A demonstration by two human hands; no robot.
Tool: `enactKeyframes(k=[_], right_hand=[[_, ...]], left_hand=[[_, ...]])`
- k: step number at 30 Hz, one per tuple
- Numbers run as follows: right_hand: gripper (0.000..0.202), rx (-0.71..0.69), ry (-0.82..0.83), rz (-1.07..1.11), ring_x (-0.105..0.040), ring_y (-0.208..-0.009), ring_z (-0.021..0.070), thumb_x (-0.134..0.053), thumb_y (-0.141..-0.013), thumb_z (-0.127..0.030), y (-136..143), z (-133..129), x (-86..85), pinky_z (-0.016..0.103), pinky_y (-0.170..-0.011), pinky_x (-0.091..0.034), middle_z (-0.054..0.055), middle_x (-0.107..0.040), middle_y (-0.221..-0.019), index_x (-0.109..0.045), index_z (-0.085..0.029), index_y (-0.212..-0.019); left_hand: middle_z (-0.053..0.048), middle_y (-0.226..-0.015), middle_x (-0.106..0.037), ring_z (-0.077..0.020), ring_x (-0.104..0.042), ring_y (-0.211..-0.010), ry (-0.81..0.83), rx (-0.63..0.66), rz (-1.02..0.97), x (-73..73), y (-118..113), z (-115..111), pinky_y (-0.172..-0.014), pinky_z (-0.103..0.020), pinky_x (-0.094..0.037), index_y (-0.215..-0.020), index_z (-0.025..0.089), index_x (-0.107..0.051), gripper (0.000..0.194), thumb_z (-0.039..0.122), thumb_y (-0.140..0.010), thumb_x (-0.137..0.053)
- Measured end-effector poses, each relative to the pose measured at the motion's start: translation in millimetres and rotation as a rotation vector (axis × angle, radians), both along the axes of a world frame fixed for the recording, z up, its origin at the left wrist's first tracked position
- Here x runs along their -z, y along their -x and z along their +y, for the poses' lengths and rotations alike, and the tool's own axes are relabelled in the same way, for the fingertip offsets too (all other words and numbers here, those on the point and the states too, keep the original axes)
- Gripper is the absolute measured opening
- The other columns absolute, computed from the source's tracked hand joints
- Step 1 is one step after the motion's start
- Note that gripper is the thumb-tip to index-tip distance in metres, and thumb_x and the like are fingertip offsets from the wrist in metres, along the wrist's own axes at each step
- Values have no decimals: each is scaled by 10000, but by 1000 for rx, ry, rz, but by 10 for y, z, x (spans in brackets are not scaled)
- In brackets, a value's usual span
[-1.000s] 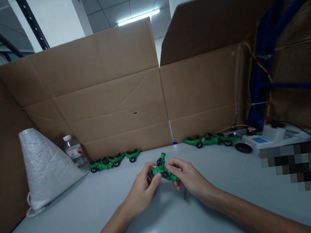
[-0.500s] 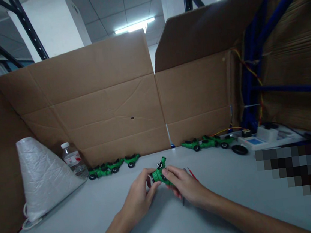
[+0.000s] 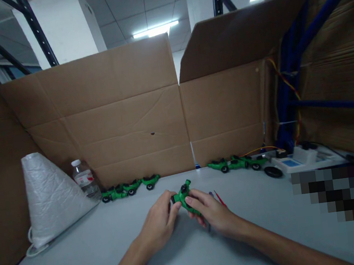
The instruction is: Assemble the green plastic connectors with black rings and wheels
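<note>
A green toy car [image 3: 183, 195] with black parts is held a little above the grey table [image 3: 119, 242], between both hands. My left hand [image 3: 160, 216] pinches its left end, thumb below and fingers behind. Around the car's right side my right hand [image 3: 211, 212] is closed, with the thumb pressed on its body. Just beyond the right hand lies a thin red tool [image 3: 220, 198], partly hidden by the hand. Something dark and slender [image 3: 208, 226] shows beneath the right fingers; I cannot make out what it is.
Several green toy cars [image 3: 132, 187] stand at the back left, and more green cars [image 3: 237, 163] at the back right. A black ring [image 3: 273, 172] lies near a white power strip [image 3: 305, 157]. A plastic bottle [image 3: 85, 178] and silvery bag [image 3: 52, 199] stand left. Cardboard [image 3: 125, 130] walls the back.
The toy car has turned slightly between my hands. Both hands keep their grip and stay nearly in place, while the whole view shifts a little.
</note>
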State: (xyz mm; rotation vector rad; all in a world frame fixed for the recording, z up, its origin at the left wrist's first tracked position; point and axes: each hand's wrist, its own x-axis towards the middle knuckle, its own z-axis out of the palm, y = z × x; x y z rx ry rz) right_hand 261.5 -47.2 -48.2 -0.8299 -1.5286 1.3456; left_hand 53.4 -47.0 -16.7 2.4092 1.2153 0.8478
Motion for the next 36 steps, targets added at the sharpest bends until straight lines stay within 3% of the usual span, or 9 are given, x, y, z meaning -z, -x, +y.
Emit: enactKeyframes(k=[5,10,15,20,24,30,36], right_hand=[[383,29,-171,-167,-523,-660,144,-515,-1039,-624,-61,-73,-20,256,-604,-391,-11,-622,-852,-564,-249,-973],[272,60,-336,-291,-577,-842,203,-500,-1074,-489,-106,-94,-42,322,-773,-421,2,-625,-900,-550,-250,-953],[271,54,-315,-244,-580,-843,197,-521,-1066,-491,-94,-92,-73,304,-750,-423,18,-653,-951,-583,-235,-1004],[359,98,-215,-187,-547,-700,158,-532,-1039,-581,-91,-32,-51,268,-649,-413,-17,-617,-825,-606,-231,-1024],[484,123,-65,-132,-479,-532,123,-522,-984,-700,-99,29,-30,240,-503,-354,-34,-603,-729,-598,-222,-989],[562,94,-11,-90,-475,-492,110,-529,-938,-764,-120,53,-37,235,-454,-360,-22,-628,-706,-592,-207,-902],[571,64,-4,-110,-468,-491,109,-500,-952,-767,-125,38,-8,232,-436,-357,-8,-645,-732,-608,-207,-922]], left_hand=[[-19,-806,-621,-193,-578,-771,102,-10,-104,28,-28,33,-747,-298,-425,-883,193,-567,446,536,-1103,-385],[3,-706,-569,-167,-538,-678,254,8,-223,39,-49,41,-693,-282,-408,-823,175,-597,567,589,-1102,-327],[-2,-746,-590,-169,-558,-719,252,26,-241,49,-31,60,-719,-282,-422,-855,166,-620,544,584,-1096,-369],[-47,-987,-677,-190,-609,-880,140,54,-289,58,-33,68,-824,-303,-462,-1152,170,-619,393,528,-1081,-475],[-17,-910,-639,-166,-576,-771,154,34,-272,66,-38,43,-719,-282,-453,-1317,181,-544,427,512,-1048,-562],[19,-868,-590,-150,-559,-730,148,57,-243,95,-38,33,-699,-270,-451,-1378,201,-498,558,508,-960,-704],[14,-887,-602,-151,-558,-733,101,49,-190,112,-17,57,-711,-276,-453,-1319,208,-526,439,448,-985,-678]])
